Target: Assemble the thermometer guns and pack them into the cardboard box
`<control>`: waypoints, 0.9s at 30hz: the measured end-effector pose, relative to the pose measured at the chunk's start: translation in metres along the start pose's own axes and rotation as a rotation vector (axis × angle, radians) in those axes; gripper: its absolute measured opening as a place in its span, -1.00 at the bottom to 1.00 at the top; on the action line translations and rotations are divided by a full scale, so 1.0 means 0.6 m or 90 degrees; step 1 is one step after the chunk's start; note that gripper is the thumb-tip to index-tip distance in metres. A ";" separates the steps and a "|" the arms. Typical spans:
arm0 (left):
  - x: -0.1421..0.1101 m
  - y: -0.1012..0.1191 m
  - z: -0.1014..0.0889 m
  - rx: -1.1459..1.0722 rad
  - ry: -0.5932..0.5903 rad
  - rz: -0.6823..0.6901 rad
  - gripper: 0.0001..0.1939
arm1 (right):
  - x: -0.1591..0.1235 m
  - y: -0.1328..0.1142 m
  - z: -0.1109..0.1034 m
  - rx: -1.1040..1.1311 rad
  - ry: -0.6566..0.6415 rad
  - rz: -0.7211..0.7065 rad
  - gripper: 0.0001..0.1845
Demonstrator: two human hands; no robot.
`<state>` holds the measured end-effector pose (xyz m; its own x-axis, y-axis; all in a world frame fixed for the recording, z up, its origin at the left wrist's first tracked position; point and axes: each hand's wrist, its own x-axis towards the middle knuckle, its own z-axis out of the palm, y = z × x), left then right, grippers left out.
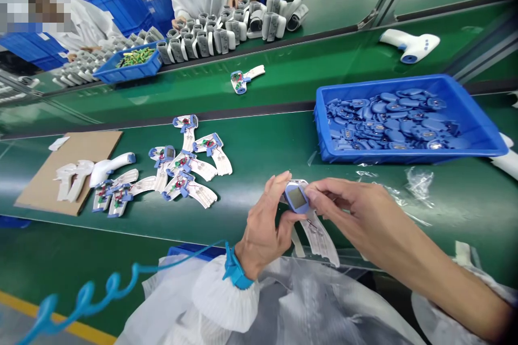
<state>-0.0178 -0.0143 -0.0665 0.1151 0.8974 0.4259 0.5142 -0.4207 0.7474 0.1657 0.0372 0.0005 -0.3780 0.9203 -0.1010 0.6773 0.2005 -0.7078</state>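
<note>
While your left hand (263,221) grips the curved white plastic housing (321,237) around its blue-framed rectangular screen (297,198), your right hand (356,202) pinches the screen's right edge between thumb and fingers. The housing is over the near edge of the green bench (263,151). At right, a rectangular blue tray (384,157) holds smooth, rounded parts (392,118). At far left, a smaller bin (129,74) holds green-and-yellow pieces (135,57).

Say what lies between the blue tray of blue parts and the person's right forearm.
In the head view, crumpled scraps of clear plastic lie on the green surface between the blue tray and the right forearm.
</note>
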 end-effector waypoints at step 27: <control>-0.007 -0.027 -0.019 -0.046 0.025 0.000 -0.35 | 0.033 -0.033 0.018 -0.055 -0.039 -0.037 -0.58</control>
<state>-0.0363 -0.0131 -0.0745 0.0817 0.8920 0.4445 0.4507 -0.4309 0.7818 0.1384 0.0477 0.0050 -0.4544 0.8846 -0.1050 0.7036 0.2841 -0.6513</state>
